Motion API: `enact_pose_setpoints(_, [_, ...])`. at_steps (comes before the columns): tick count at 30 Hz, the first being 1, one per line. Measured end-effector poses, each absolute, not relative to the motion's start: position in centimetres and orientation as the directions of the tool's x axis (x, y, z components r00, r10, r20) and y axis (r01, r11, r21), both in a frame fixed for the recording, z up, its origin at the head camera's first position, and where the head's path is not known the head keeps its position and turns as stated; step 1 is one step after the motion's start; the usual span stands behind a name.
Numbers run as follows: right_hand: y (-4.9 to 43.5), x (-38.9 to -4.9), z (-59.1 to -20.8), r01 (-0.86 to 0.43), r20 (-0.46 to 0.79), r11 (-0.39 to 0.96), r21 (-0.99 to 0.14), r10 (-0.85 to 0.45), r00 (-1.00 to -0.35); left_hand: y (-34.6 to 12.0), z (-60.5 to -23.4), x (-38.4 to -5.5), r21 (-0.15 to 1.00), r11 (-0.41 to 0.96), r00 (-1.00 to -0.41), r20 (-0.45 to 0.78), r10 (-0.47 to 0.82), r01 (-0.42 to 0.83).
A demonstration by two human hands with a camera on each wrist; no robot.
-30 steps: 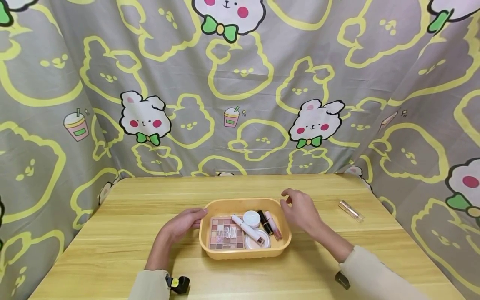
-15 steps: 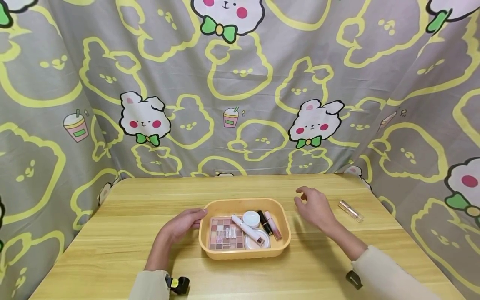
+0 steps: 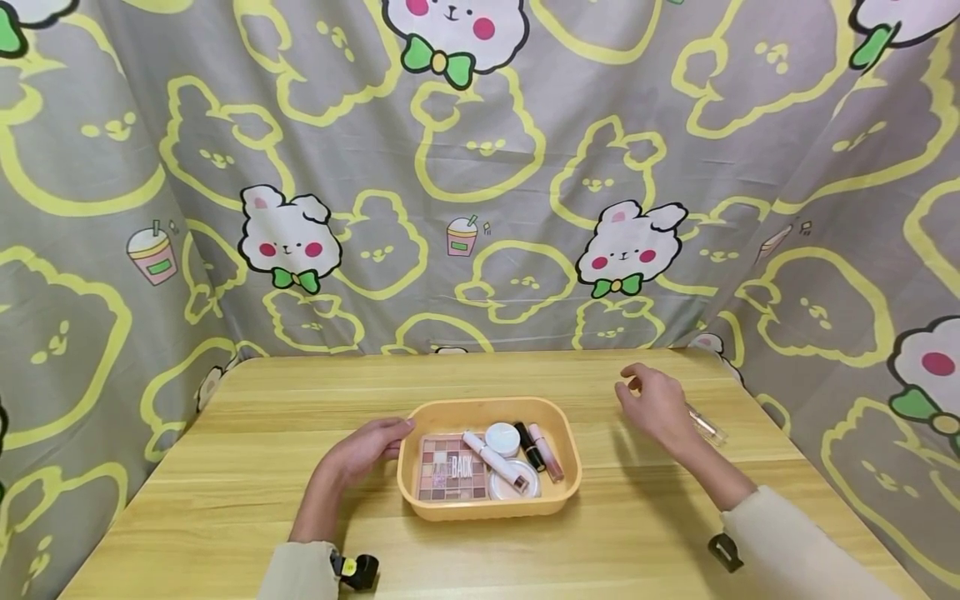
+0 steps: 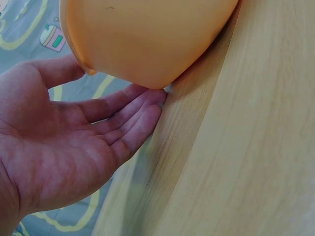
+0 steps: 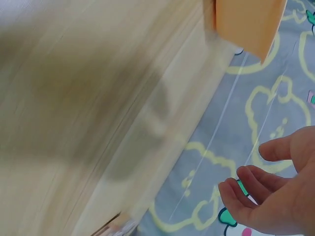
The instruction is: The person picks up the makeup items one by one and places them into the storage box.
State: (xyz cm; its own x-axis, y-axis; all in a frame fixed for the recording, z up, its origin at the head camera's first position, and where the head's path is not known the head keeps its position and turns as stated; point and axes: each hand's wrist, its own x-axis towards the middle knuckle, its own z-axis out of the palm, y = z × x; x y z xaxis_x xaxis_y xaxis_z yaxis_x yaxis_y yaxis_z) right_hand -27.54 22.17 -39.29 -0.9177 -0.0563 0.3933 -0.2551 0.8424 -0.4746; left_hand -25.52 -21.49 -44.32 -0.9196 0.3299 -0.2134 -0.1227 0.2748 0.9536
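Observation:
In the head view my left hand (image 3: 369,448) is at the left end of a yellow-orange plastic basket (image 3: 489,510). Its thumb lies at the rim, and the left wrist view shows the fingertips (image 4: 156,96) against the basket's lower edge. My right hand (image 3: 654,406) is in the air over the table's right side, fingers loosely bent around nothing. Partly hidden behind it lies a clear lip gloss tube (image 3: 708,428). Inside the basket are an eyeshadow palette (image 3: 452,468), a white tube (image 3: 491,457), a white jar (image 3: 502,437), a round compact (image 3: 531,477), a black lipstick (image 3: 530,447) and a pink lip gloss (image 3: 547,453).
The wooden table (image 3: 300,500) ends at a grey curtain (image 3: 517,167) with yellow outlines and rabbit faces, which also hangs on both sides. A black wrist strap (image 3: 358,571) shows at the left sleeve.
My right hand has moved right, from beside the basket's right end to near the lip gloss tube, now covering part of it. The left hand and the basket have stayed put.

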Motion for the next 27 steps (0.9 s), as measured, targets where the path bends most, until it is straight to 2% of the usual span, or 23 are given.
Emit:
enact_pose_setpoints(7, [24.6, -28.0, -40.0, -0.227, 0.378, 0.865, -0.447, -0.047, -0.925, -21.5, -44.3, -25.5, 0.953, 0.275, -0.922, -0.218, 0.321, -0.130])
enact_pose_setpoints(27, [29.6, -28.9, -40.4, -0.118, 0.218, 0.916, -0.384, -0.034, -0.975, -21.5, -44.3, -25.5, 0.955, 0.276, -0.915, -0.207, 0.345, -0.112])
